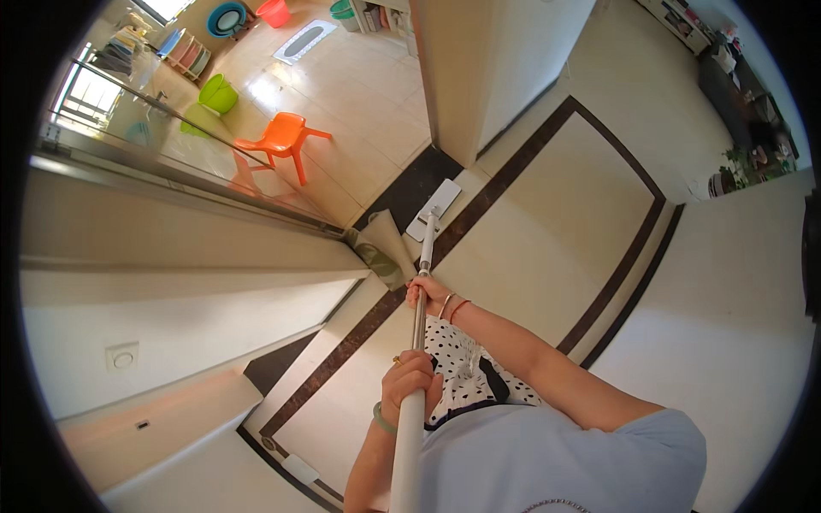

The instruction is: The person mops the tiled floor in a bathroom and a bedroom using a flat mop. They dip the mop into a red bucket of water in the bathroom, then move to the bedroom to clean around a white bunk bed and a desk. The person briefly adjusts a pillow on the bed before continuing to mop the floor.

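A flat white mop rests with its head on the tiled floor, on the dark border stripe by a doorway. Its silver handle runs from the head back toward me. My left hand grips the handle low in the picture, nearer my body, with a ring and a green bangle on that arm. My right hand grips the handle farther along, closer to the mop head, with thin bracelets on the wrist. I wear a light blue top and a dotted skirt.
A sliding glass door track runs along the left. Beyond it stand an orange plastic chair, a green basin and a white mat. A wall corner rises ahead. Potted plants stand far right.
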